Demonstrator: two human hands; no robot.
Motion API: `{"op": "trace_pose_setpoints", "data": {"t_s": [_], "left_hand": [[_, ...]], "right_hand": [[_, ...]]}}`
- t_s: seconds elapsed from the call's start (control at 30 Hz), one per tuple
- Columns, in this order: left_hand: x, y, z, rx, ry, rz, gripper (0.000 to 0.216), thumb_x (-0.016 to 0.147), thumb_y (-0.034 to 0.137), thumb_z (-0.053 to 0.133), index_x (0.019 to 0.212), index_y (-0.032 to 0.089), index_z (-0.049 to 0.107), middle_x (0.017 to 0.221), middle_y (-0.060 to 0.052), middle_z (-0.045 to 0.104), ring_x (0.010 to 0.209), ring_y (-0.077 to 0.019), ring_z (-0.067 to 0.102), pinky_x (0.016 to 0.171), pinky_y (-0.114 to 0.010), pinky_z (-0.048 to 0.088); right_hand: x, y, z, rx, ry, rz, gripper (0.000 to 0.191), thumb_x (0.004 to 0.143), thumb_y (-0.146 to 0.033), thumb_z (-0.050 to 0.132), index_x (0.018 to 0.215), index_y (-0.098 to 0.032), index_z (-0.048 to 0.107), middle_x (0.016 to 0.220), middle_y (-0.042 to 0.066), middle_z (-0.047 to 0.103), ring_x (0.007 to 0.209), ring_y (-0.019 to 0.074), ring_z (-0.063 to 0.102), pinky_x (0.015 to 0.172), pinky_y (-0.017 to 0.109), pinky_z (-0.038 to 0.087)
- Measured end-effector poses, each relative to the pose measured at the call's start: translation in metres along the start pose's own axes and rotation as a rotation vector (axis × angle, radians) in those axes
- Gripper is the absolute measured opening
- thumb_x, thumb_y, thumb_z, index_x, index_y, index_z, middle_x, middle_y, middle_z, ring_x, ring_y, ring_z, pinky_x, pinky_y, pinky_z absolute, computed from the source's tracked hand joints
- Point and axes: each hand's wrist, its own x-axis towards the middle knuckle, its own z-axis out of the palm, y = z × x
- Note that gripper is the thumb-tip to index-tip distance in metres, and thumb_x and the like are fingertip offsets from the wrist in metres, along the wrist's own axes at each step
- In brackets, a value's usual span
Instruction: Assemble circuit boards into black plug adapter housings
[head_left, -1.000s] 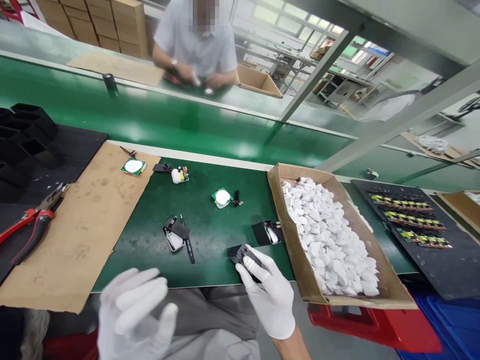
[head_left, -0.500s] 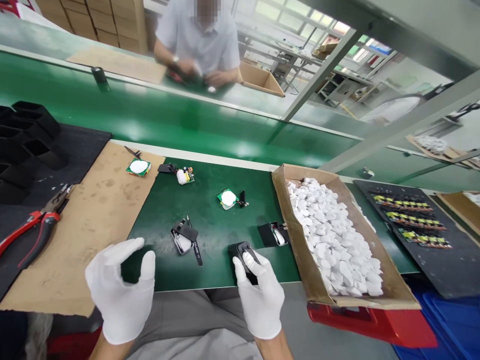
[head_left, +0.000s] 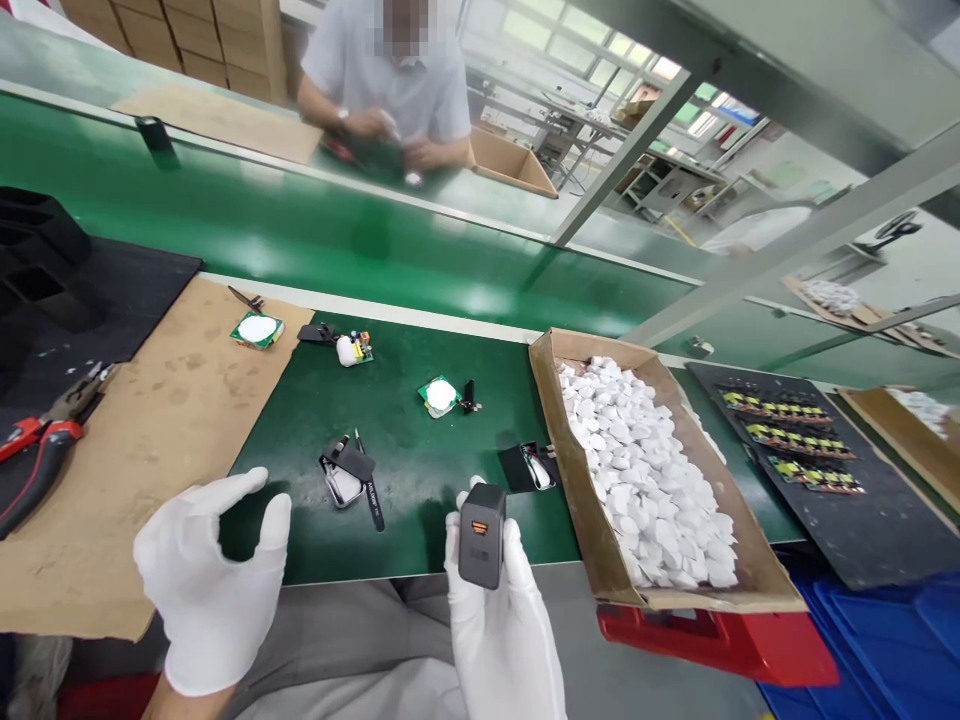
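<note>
Green benchtop (head_left: 405, 440) stretches beyond your hands. Your right hand (head_left: 504, 640) clasps a black case (head_left: 482, 555), a box (head_left: 587, 500) to its right; your left hand (head_left: 214, 580) gapes wide.

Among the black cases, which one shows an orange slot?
The black case in the right hand: the slot faces the camera. The open case by the carton shows white inside; the hollow cases at far left show no orange.

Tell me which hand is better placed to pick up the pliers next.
Probably the left hand: it is open, looks empty and is nearer the pliers. The right hand has its fingers around a black case.
</note>
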Motion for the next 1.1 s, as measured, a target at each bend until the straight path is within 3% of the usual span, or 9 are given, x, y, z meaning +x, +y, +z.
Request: {"op": "trace_pose_setpoints", "data": {"t_s": [0.13,0.27,0.33,0.47,0.57,0.7,0.8,0.97,1.1], "left_hand": [[0.003,0.007,0.002,-0.018,-0.041,-0.015,0.026,0.09,0.036,0.072,0.115,0.028,0.069,0.109,-0.008,0.08,0.106,-0.032,0.074,0.097,-0.048,0.054],[-0.008,-0.009,-0.005,0.077,0.0,0.011,0.025,0.092,0.035,0.073,0.115,0.028,0.07,0.107,-0.007,0.08,0.103,-0.0316,0.074,0.098,-0.049,0.053],[-0.014,-0.018,-0.008,0.172,0.053,0.042,0.023,0.093,0.034,0.074,0.115,0.028,0.07,0.105,-0.008,0.08,0.099,-0.0316,0.074,0.098,-0.049,0.053],[-0.019,-0.027,-0.009,0.277,0.086,0.084,0.023,0.095,0.034,0.075,0.115,0.025,0.072,0.102,-0.009,0.081,0.096,-0.0325,0.075,0.096,-0.049,0.053],[-0.018,-0.026,-0.009,0.276,0.079,0.098,0.022,0.094,0.033,0.077,0.115,0.026,0.072,0.101,-0.009,0.081,0.095,-0.0322,0.075,0.095,-0.049,0.054],[-0.017,-0.025,-0.009,0.251,0.087,0.125,0.027,0.092,0.029,0.079,0.118,0.028,0.07,0.104,-0.007,0.081,0.094,-0.031,0.076,0.094,-0.049,0.054],[-0.018,-0.024,-0.009,0.252,0.084,0.142,0.027,0.091,0.029,0.079,0.117,0.027,0.071,0.102,-0.007,0.081,0.093,-0.031,0.075,0.093,-0.049,0.055],[-0.014,-0.025,-0.009,0.277,0.065,0.152,0.026,0.092,0.029,0.079,0.116,0.025,0.071,0.101,-0.01,0.081,0.092,-0.0323,0.075,0.095,-0.051,0.056],[-0.015,-0.029,-0.016,0.231,0.086,0.13,0.024,0.091,0.027,0.08,0.114,0.024,0.072,0.103,-0.011,0.081,0.095,-0.0333,0.075,0.097,-0.054,0.056]], "right_hand": [[0.005,-0.01,0.007,0.529,-0.057,0.322,0.037,0.087,-0.05,0.088,0.119,-0.032,0.083,0.14,0.0,0.078,0.141,0.0245,0.067,0.124,0.044,0.055],[0.011,-0.02,0.014,0.735,-0.044,0.493,0.048,0.07,-0.056,0.1,0.109,-0.031,0.086,0.129,0.0,0.083,0.122,0.0221,0.078,0.106,0.034,0.067],[0.011,-0.024,0.016,0.696,-0.025,0.486,0.049,0.07,-0.057,0.099,0.108,-0.03,0.086,0.125,0.001,0.084,0.121,0.0233,0.079,0.104,0.035,0.068],[0.017,-0.019,0.014,0.231,0.066,0.203,0.048,0.092,-0.062,0.076,0.124,-0.027,0.08,0.127,0.008,0.082,0.124,0.0285,0.077,0.11,0.048,0.064],[0.031,0.001,0.006,-0.017,0.241,-0.022,0.056,0.08,-0.044,0.093,0.13,-0.025,0.074,0.136,0.01,0.078,0.13,0.0292,0.073,0.118,0.048,0.057],[0.053,0.028,-0.006,-0.531,0.247,-0.702,0.037,0.088,-0.026,0.088,0.123,-0.025,0.075,0.123,0.01,0.082,0.11,0.0255,0.082,0.102,0.041,0.067],[0.057,0.023,-0.012,-0.711,0.174,-1.019,0.028,0.094,-0.015,0.082,0.12,-0.025,0.076,0.12,0.011,0.083,0.102,0.0224,0.084,0.091,0.035,0.07],[0.047,0.008,-0.009,-0.802,0.231,-1.071,0.038,0.09,-0.015,0.087,0.123,-0.028,0.076,0.121,0.009,0.083,0.095,0.0211,0.084,0.079,0.029,0.07],[0.048,0.023,-0.001,-0.759,0.191,-1.018,0.021,0.094,-0.016,0.081,0.113,-0.026,0.078,0.112,0.008,0.083,0.092,0.0196,0.084,0.08,0.029,0.07]]}}
